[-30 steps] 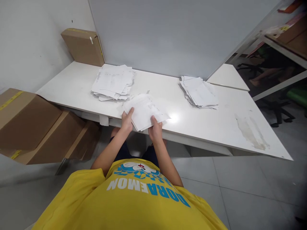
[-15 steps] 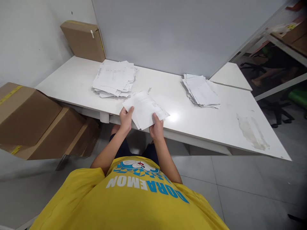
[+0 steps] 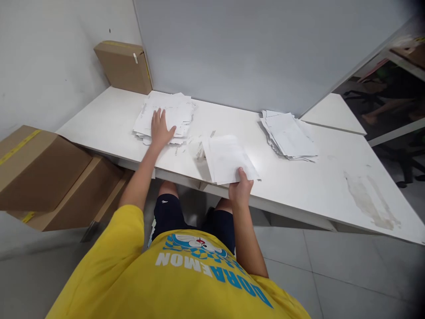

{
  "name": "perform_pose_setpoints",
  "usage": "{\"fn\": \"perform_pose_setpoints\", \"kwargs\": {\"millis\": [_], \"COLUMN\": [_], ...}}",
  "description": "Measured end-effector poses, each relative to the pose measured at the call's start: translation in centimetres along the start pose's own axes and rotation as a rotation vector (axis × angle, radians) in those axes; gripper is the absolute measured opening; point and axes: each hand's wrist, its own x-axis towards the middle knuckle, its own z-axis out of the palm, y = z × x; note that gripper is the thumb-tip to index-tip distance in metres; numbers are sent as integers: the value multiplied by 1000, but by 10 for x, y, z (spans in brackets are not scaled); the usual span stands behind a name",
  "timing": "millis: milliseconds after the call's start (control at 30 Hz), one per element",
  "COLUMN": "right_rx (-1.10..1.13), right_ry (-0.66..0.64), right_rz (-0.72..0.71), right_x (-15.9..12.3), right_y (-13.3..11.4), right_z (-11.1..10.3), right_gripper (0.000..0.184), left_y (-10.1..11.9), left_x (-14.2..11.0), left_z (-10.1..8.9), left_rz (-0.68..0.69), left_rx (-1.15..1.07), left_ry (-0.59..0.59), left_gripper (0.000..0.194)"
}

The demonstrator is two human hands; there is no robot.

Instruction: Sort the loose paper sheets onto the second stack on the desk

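Note:
Several white paper sheets (image 3: 227, 157) are pinched at their lower right by my right hand (image 3: 241, 186), thumb on top, just above the table's front edge. My left hand (image 3: 160, 130) lies with spread fingers on the near part of the left paper stack (image 3: 172, 110), a thick pile with uneven edges. Farther right is a second, smaller paper stack (image 3: 287, 135), also uneven, with neither hand on it.
A white table (image 3: 332, 177) runs across in front of me, backed by a grey panel (image 3: 249, 53). One cardboard box (image 3: 124, 68) stands in its far left corner; more cardboard boxes (image 3: 43, 173) are piled at the left. A grey stain (image 3: 368, 199) marks the right end.
My left hand has let go of the held sheets and reached forward onto the left stack. The sheets have shifted right in my right hand. The view has moved slightly.

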Motion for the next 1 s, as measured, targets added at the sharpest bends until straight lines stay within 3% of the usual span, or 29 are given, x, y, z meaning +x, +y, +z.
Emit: {"fn": "perform_pose_setpoints", "kwargs": {"millis": [100, 267, 400, 567, 667, 767, 800, 900, 1000], "right_rx": [-22, -5, 14, 16, 21, 16, 26, 89, 169], "right_ry": [54, 74, 56, 10, -26, -81, -110, -212, -299], "right_rz": [-71, -70, -24, 35, 77, 151, 172, 182, 181], "right_x": [9, 13, 11, 5, -3, -15, -18, -27, -30], "right_y": [-6, -4, 2, 4, 7, 11, 11, 6, -6], "right_z": [-8, -10, -11, -15, -14, -6, -2, 6, 7], "right_gripper": [57, 57, 59, 59, 63, 65, 65, 64, 58], "left_y": [-20, -28, -23, -10, 13, 45, 55, 78, 88], "left_x": [39, 31, 23, 19, -8, -62, -83, -134, -157], "left_z": [-20, -16, -17, -33, -29, -11, -3, 17, 27], "left_rz": [86, 133, 136, 80, 61, 84, 100, 39, -68], "left_rx": [347, 593, 579, 350, 258, 84, 25, -143, -268], "left_ry": [-182, -241, -263, -273, -162, -85, -141, -473, -658], "left_gripper": [61, 42, 31, 21, 23, 20, 17, 14, 18]}}
